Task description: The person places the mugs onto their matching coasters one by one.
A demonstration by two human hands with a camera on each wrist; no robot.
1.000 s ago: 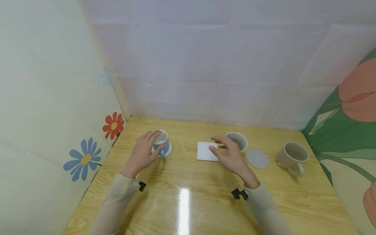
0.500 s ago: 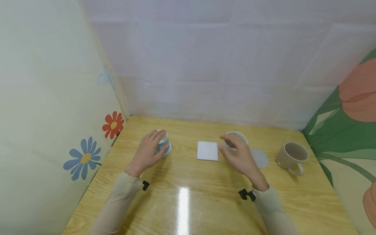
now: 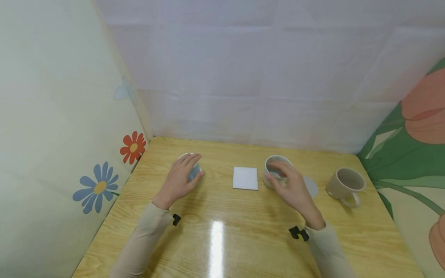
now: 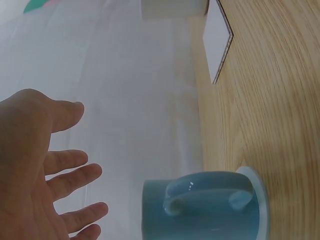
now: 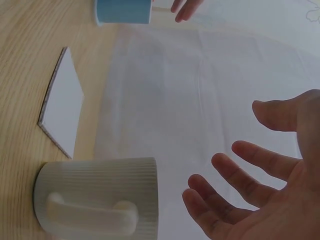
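Observation:
My left hand (image 3: 179,179) hovers above a blue mug (image 4: 210,207), fingers spread and holding nothing. That mug stands upright on a round pale coaster (image 4: 257,200), its handle turned toward me. Over on the right, my right hand (image 3: 290,185) is held above a ribbed off-white mug (image 5: 100,192), its fingers relaxed and apart from the mug in the right wrist view. A square white coaster (image 3: 245,178) lies flat between the two mugs. Beside the ribbed mug, a round grey coaster (image 3: 311,186) is partly hidden by my right hand.
A beige mug (image 3: 345,184) stands at the right of the wooden table (image 3: 194,239), its handle toward the front. A pale cloth wall (image 3: 215,77) rises behind the table's back edge. Flower-printed cloth hangs on the left and right.
My right hand has moved right, from over the square coaster's edge to over the ribbed mug. My left hand has shifted slightly right above the blue mug. The mugs and coasters look unmoved.

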